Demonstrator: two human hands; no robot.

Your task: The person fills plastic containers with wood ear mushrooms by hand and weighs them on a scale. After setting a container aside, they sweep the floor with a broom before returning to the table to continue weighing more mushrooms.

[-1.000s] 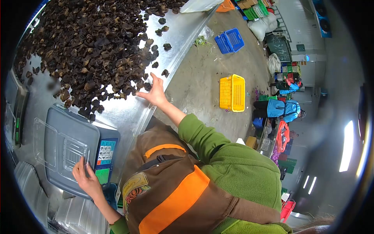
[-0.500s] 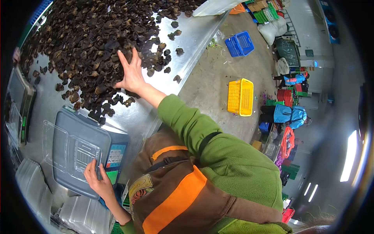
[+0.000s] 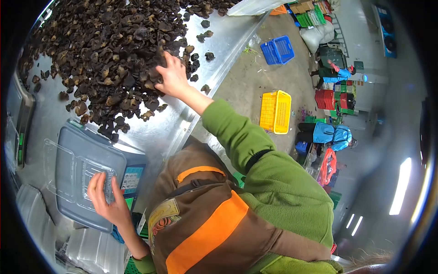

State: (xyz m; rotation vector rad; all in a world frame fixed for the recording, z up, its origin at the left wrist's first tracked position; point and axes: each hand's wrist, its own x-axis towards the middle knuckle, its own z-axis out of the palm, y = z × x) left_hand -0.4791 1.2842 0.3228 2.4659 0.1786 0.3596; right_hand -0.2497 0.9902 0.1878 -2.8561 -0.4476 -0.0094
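Note:
A large pile of dark wood ear mushrooms (image 3: 114, 59) covers the far part of the metal table (image 3: 214, 45). My right hand (image 3: 174, 80) is at the pile's near right edge, its fingers curled into the mushrooms and thumb bent toward them. Nearer to me, a clear plastic clamshell box (image 3: 93, 176) lies with its lid spread on the grey platform of a weighing scale (image 3: 121, 160). Over the box's near edge, my left hand (image 3: 109, 198) has its fingers and thumb apart, fingertips right at the plastic. What I see of the box shows no mushrooms in it.
Stacks of clear plastic boxes (image 3: 96, 251) stand by the scale, with another scale (image 3: 23, 118) at far left. A yellow crate (image 3: 275, 112) and a blue crate (image 3: 277, 50) are on the floor. Two people in blue (image 3: 335, 134) are farther off.
My right hand has gone from spread fingers over the pile to curled fingers at its right side. My left hand has lifted slightly from the box's edge, its fingers farther from the thumb.

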